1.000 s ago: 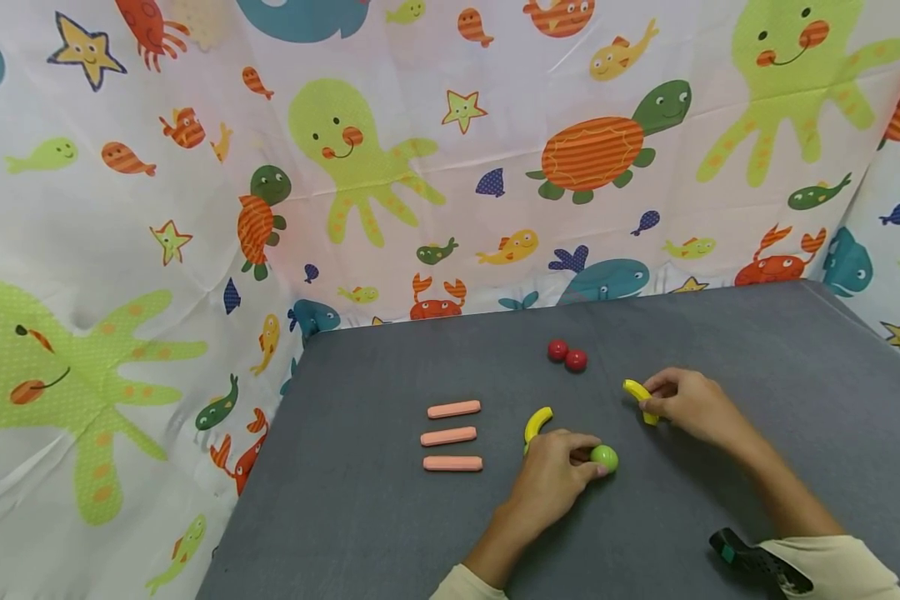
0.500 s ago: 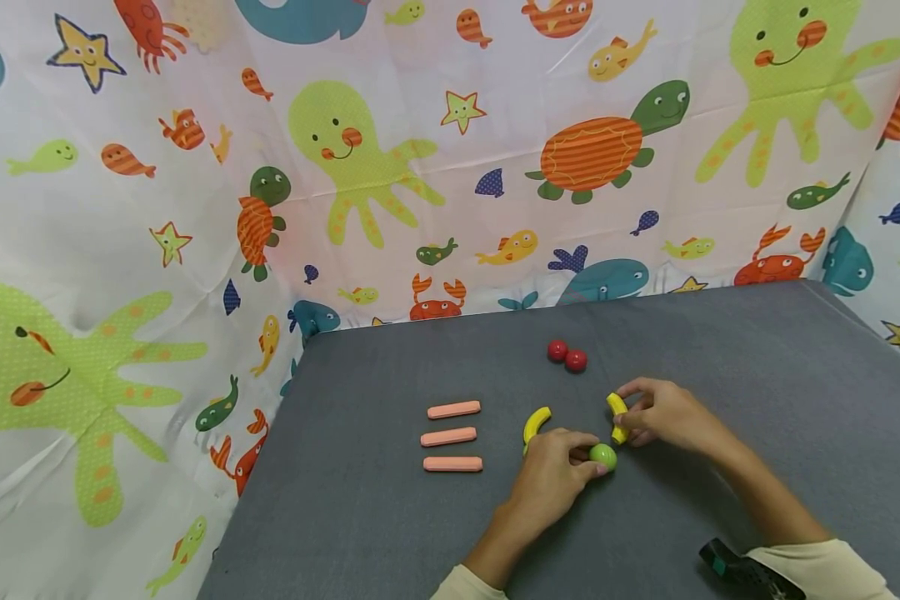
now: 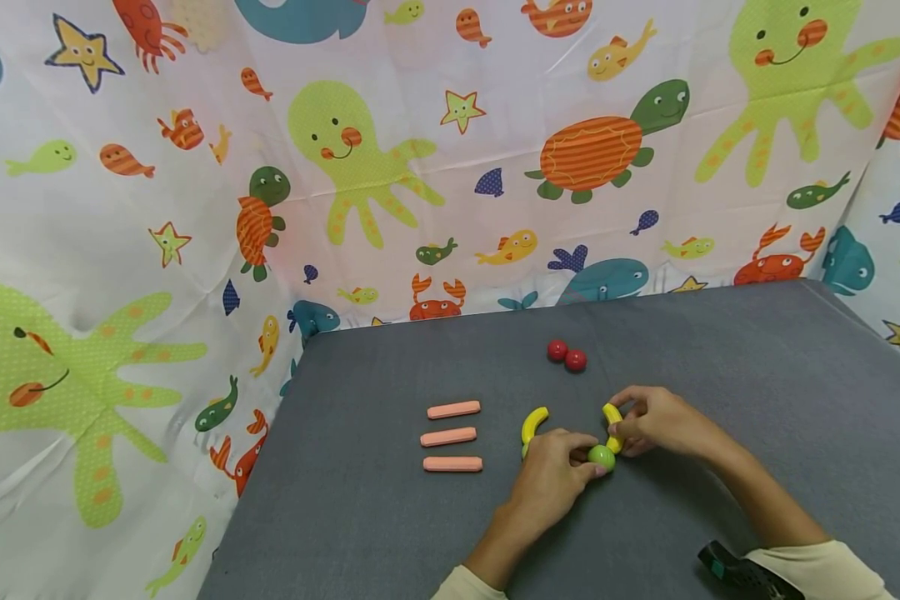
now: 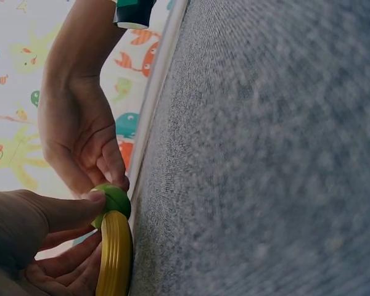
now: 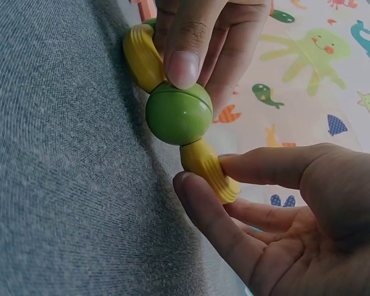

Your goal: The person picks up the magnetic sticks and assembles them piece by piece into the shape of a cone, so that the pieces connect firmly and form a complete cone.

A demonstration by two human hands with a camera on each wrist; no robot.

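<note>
My left hand [image 3: 587, 458] grips a green ball [image 3: 602, 456] on the grey table [image 3: 390, 533], fingertips on top of it. My right hand [image 3: 621, 427] pinches a yellow ridged banana piece [image 3: 612, 415] between thumb and finger, its lower end against the ball. The right wrist view shows this banana piece [image 5: 200, 157] touching the green ball [image 5: 179, 114], with a second yellow banana piece [image 5: 142, 55] on the ball's far side under the left hand's fingers [image 5: 185, 43]. That second banana piece [image 3: 534, 421] curves out left of my left hand.
Two red balls [image 3: 567, 356] sit behind the hands. Three pink sticks [image 3: 450, 437] lie in a column to the left. A sea-animal curtain [image 3: 420, 167] hangs behind the table and at both its sides. A black and green wrist device [image 3: 742, 571] shows by my right sleeve.
My right hand has carried its banana piece left and toward me, from open table to the green ball. The left hand and ball have stayed put.
</note>
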